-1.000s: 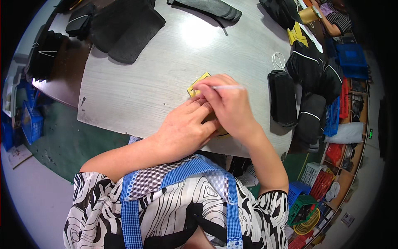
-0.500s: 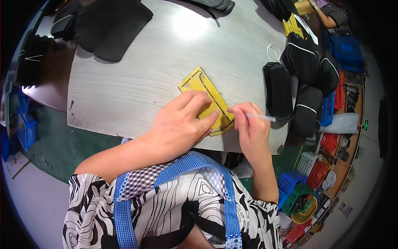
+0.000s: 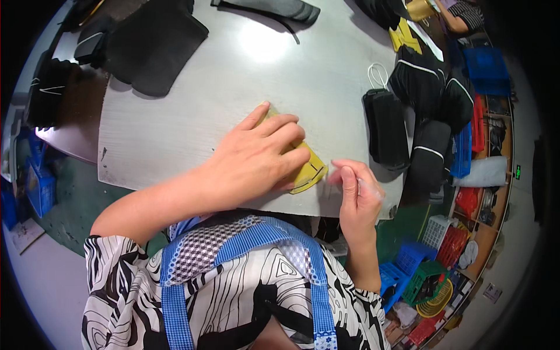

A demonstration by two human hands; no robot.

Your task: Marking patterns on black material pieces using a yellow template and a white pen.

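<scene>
A flat yellow template [image 3: 310,170] with dark slots lies on the table near its front edge. My left hand [image 3: 256,153] rests across it with the fingers spread, covering most of its upper part. Just right of the template is my right hand [image 3: 360,189], its fingers closed in a pinch around a slim whitish pen [image 3: 371,188]. Motion blurs the pen, and its tip cannot be made out; the hand is apart from the template.
Black fabric pieces [image 3: 153,49] lie at the far left of the pale table [image 3: 157,137]. Black pouches [image 3: 386,131] with white trim crowd its right side. Beyond are blue crates [image 3: 487,70] and shelves of baskets. Another person's arm [image 3: 454,20] shows at the far right.
My right hand has moved off the template, slightly down and right, with the pen. My left hand has shifted up along the template, its fingers now spread over the upper end.
</scene>
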